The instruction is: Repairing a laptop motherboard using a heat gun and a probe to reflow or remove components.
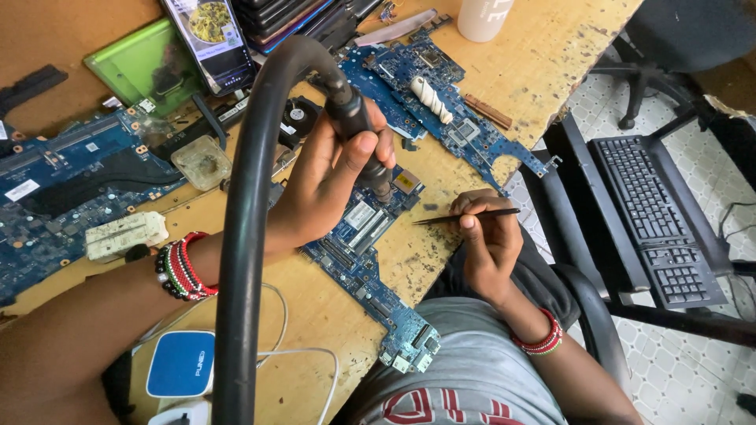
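Thick black hose (240, 236) loops up past the lens to the hot-air handpiece (356, 126), which the left hand (327, 185) grips closed around its barrel, nozzle pointed down at a blue laptop motherboard (370, 267) lying on the wooden tabletop (543, 55). The right hand (488, 240) is closed around black tweezers (465, 216), their tips hovering just off the board's right edge. Heat held too long in one spot could lift or scorch neighbouring parts, and the stiff hose, crossing the forearm, could drag the nozzle sideways; a tweezer slip could knock a loosened component. On the board beside the nozzle sit a pale rectangular sticker (361, 215) and a small yellow square one (405, 182). A second blue board (441, 102) lies beyond, a third (71, 181) at left bearing a small white label (21, 190). A green case (138, 63) and a lit phone (211, 35) rest at the top, a white bottle (482, 17) near the far edge, and a blue-and-white box (181, 364) close to the person's body.
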